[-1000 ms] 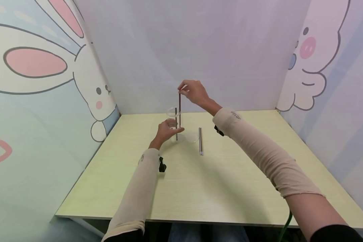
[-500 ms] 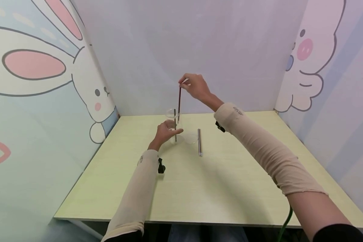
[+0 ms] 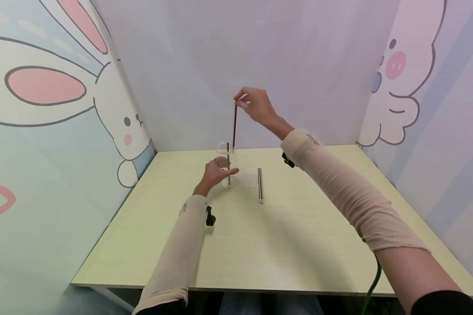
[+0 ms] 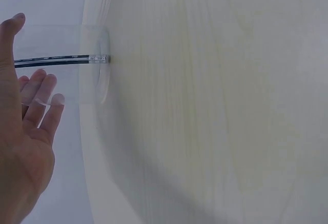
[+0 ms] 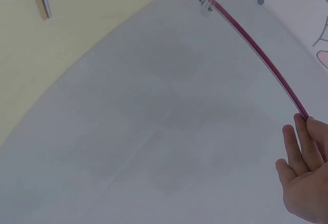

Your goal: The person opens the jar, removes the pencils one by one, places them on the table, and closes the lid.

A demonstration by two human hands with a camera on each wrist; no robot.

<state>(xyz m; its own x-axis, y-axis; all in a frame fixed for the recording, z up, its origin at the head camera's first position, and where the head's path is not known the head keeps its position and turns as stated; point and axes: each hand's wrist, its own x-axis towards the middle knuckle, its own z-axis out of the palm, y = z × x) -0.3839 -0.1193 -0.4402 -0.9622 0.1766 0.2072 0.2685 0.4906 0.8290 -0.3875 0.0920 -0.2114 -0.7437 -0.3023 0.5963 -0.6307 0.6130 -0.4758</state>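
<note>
A clear, round-rimmed cup (image 3: 222, 148) stands toward the back of the table, with a dark pencil (image 4: 56, 60) upright inside, its metal-banded end at the cup's base. My left hand (image 3: 214, 173) grips the cup's side, fingers round the far wall and thumb on the near side. Above the rim, my right hand (image 3: 258, 105) pinches the upper end of a dark red pencil (image 5: 261, 55). That pencil hangs nearly upright, its lower end at the cup's mouth; exactly how far inside I cannot tell. Several fingertips of the left hand show blurred through the clear wall.
Two pencils (image 3: 260, 186) lie side by side on the table (image 3: 299, 245), right of the cup. A clear round disc (image 3: 249, 180), faint to see, lies between them and the cup. Printed walls close in the table at the back and sides.
My right hand has risen, drawing the dark red pencil upward, so its lower end has gone from deep in the cup to the rim. My left hand stays on the cup.
</note>
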